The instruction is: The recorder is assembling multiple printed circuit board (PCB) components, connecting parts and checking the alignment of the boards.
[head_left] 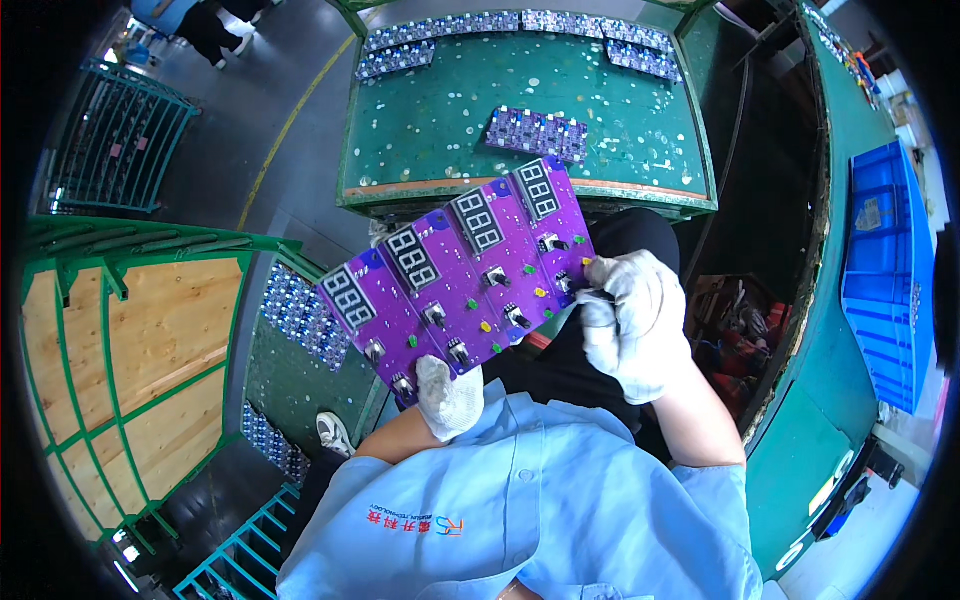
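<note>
A purple circuit board panel is held up tilted in front of me. It carries several three-digit displays, black-shafted knobs and small green and yellow lights. My left hand, in a white glove, grips its lower left corner, the fingers hidden beneath. At the panel's right end, my gloved right hand has its fingers curled in, the tips against the edge by a knob; whether a small part is between them is hidden. A similar panel lies on the green table beyond.
Rows of more circuit boards line the table's far edge. Stacked boards rest on a green surface to my left, beside a wood-panelled green frame. A blue bin stands at the right. A person is at the far left.
</note>
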Available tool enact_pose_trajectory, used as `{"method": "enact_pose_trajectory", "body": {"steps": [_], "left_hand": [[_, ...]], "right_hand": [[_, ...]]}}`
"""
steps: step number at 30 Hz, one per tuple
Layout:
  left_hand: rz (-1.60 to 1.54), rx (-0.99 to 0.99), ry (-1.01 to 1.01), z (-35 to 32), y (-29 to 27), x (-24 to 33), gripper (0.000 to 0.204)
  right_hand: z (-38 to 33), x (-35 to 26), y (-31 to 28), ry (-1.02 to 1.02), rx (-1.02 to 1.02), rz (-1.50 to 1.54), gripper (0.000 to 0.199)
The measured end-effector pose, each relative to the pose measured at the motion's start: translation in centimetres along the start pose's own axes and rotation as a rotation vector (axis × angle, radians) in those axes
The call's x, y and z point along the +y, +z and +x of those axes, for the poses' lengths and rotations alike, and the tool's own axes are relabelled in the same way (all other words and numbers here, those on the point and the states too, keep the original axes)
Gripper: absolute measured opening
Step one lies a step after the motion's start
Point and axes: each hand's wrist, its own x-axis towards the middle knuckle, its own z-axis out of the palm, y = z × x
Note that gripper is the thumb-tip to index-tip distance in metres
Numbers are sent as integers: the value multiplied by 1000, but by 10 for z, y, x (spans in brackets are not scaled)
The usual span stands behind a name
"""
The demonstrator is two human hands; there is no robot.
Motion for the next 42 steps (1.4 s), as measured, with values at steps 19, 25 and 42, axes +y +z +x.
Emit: {"method": "enact_pose_trajectory", "body": {"steps": [19,25,42], "left_hand": [[-520,230,-267,42,-29,38,39],[-1272,537,-503,67,-31,97,26],[-911,409,-389,54,-21,80,27]], "right_hand": [[3,13,-22,52,-242,156,19],[-4,-2,-13,253,-136,199,8],[-23,-25,4,523,-115,410,11]]}}
